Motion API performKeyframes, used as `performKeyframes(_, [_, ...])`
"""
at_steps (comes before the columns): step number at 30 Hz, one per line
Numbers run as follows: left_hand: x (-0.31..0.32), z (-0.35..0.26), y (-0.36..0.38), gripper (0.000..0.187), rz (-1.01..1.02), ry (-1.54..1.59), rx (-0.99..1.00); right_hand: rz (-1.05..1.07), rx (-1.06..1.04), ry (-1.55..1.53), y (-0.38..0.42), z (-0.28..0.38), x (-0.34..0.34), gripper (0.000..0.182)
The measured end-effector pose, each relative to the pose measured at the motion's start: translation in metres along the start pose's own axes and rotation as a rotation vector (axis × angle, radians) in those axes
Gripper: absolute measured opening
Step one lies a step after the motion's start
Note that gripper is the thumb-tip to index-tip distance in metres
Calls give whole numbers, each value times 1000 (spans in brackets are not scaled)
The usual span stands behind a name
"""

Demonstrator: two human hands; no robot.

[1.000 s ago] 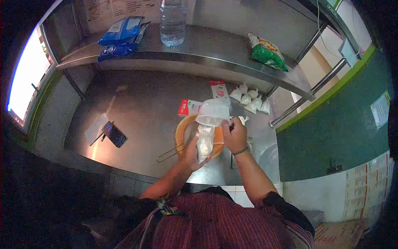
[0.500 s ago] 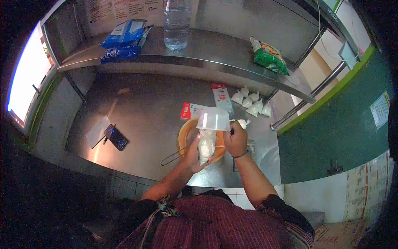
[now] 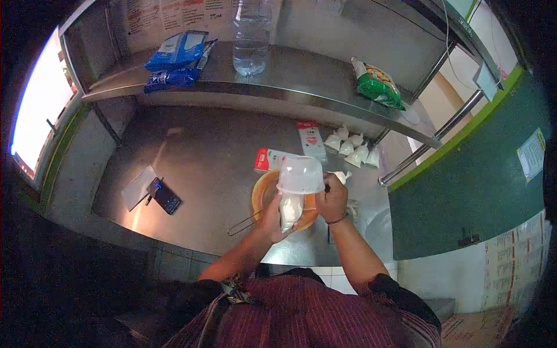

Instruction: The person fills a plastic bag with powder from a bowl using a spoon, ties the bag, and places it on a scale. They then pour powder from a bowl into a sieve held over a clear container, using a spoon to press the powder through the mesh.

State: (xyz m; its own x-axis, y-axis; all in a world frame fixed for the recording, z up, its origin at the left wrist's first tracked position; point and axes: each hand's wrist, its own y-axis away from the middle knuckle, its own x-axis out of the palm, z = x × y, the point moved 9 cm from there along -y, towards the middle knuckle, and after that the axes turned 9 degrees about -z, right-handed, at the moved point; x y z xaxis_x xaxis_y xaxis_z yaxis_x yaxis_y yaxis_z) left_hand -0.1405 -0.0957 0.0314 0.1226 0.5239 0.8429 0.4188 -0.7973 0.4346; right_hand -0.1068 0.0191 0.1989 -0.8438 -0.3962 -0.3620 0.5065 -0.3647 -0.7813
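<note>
My left hand (image 3: 272,218) is closed round a clear plastic bag of white powder (image 3: 291,213). A translucent plastic measuring cup (image 3: 301,175) is tipped upside down over the bag's upper end, and my right hand (image 3: 332,199) grips it at its right side. The bag's mouth is hidden by the cup. Both hands are above an orange bowl (image 3: 257,194) on the steel table. A wire handle (image 3: 245,224) sticks out at the bowl's left. Just beyond my right hand lies a small tied bag of white powder (image 3: 342,176).
Several tied powder bags (image 3: 354,149) stand at the back right, beside red and white packets (image 3: 312,141). A phone (image 3: 164,196) and paper (image 3: 138,187) lie at left. The shelf (image 3: 301,90) above holds a water bottle (image 3: 250,43), blue packs (image 3: 177,55) and a green pack (image 3: 377,84).
The view has shifted slightly, so everything appears a little lower. The cup sits a bit further down over the bag, and both hands keep their hold.
</note>
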Motion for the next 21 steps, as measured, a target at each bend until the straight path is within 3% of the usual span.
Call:
performKeyframes(10, [6,1,0,59,13,8,-15,62,145,-43,2,-4,0,22])
performKeyframes(13, [13,-2,2,58,71,-13,19,17,132,-51,3,-4,-3,23])
performKeyframes(15, [8,-1,2,57,-10,-20,-23,-34,29,-17,4,-1,-6,11])
performKeyframes(21, [18,-3,5,63,106,-18,14,-44,-38,-44,7,3,-6,14])
